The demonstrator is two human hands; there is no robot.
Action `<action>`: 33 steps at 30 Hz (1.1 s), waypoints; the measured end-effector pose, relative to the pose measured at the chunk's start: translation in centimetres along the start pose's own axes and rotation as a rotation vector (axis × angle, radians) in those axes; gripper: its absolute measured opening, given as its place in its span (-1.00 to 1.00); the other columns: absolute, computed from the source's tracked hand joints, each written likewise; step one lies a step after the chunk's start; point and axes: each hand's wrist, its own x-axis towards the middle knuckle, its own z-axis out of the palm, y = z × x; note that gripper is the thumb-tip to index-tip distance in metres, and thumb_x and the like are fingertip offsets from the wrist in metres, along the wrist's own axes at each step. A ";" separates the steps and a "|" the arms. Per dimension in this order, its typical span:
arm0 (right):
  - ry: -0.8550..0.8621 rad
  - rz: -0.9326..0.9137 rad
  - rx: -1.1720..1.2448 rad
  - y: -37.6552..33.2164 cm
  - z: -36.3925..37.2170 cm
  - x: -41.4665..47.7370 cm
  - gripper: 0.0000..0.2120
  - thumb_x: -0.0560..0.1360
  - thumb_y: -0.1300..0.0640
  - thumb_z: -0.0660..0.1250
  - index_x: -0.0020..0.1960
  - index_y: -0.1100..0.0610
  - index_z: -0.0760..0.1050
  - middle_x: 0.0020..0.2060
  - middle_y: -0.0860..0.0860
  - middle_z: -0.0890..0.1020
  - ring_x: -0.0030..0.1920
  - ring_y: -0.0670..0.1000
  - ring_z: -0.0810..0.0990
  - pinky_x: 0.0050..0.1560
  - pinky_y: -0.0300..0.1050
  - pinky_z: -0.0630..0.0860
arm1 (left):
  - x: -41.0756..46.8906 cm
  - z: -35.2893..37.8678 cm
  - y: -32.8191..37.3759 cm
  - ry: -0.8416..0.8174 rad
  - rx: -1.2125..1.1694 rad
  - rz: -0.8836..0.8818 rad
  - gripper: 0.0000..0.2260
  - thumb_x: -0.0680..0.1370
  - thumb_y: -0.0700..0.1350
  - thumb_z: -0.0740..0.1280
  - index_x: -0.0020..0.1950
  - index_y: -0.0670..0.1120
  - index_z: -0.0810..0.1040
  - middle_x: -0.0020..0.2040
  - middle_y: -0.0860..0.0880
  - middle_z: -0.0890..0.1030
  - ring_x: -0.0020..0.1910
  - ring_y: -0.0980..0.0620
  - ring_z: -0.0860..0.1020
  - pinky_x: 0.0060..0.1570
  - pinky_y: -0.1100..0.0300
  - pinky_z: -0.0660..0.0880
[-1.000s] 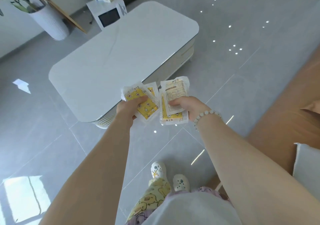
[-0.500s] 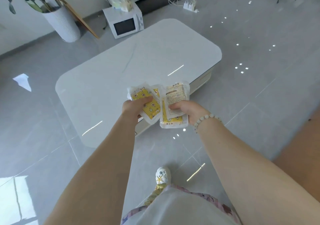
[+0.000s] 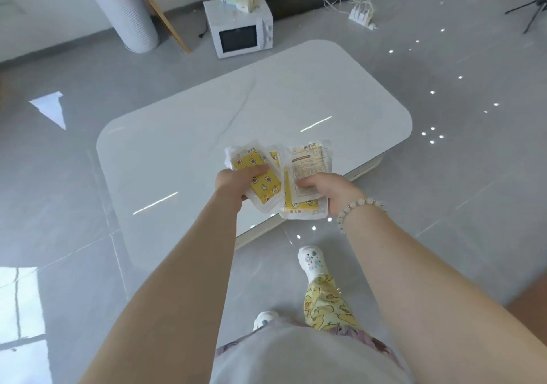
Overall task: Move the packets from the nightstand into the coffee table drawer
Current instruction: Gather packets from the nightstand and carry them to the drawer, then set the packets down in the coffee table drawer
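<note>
My left hand (image 3: 236,181) grips yellow-and-clear packets (image 3: 262,184) with a cartoon print, thumb on top. Beside it my right hand (image 3: 330,189), with a bead bracelet on the wrist, grips more packets (image 3: 307,161); the top one shows its printed white back. Both hands hover over the near edge of the white coffee table (image 3: 183,152). The table's side band (image 3: 367,169) shows at the right; no open drawer is visible from here.
A white microwave (image 3: 239,31) with tissue packs on top stands on the floor beyond the table. A white planter (image 3: 127,19) is at the back left, a power strip with cables (image 3: 361,13) at the back right. Grey tiled floor surrounds the table; my feet stand just before it.
I have stepped closer to the coffee table; it now fills the middle of the view under my hands. Both hands keep the same hold on the packets.
</note>
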 end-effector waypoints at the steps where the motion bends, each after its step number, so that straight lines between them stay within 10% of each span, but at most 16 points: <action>1: -0.017 0.010 -0.010 -0.8 0.0 1.0 -0.67 0.43 0.27 0.43 0.18 0.23 0.53 0.00 0.14 0.66 -0.04 0.14 0.66 0.01 0.09 0.60 | 0.8 0.3 0.3 0.019 -0.013 -0.006 -0.78 0.39 -0.16 0.52 -0.19 -0.09 0.47 -0.23 -0.01 0.59 -0.29 0.04 0.58 -0.15 0.19 0.57; 26: -0.126 0.305 -0.370 -0.6 -2.1 29.9 -0.66 0.41 0.30 0.45 0.18 0.24 0.54 -0.03 0.12 0.67 -0.11 0.10 0.66 -0.13 -0.04 0.60 | 23.7 8.9 -7.5 0.277 -0.132 -0.368 -0.83 0.35 -0.19 0.55 -0.19 -0.08 0.58 -0.17 -0.04 0.65 -0.15 -0.04 0.64 -0.06 0.10 0.60; 33: -0.146 0.113 -0.582 2.4 1.4 38.8 -0.75 0.41 0.20 0.46 0.08 0.14 0.55 -0.07 0.00 0.64 -0.04 0.01 0.61 -0.07 -0.19 0.49 | 31.9 8.4 -12.6 0.330 -0.156 -0.371 -0.83 0.37 -0.15 0.54 -0.25 -0.04 0.55 -0.26 0.04 0.61 -0.29 0.09 0.59 -0.26 0.28 0.54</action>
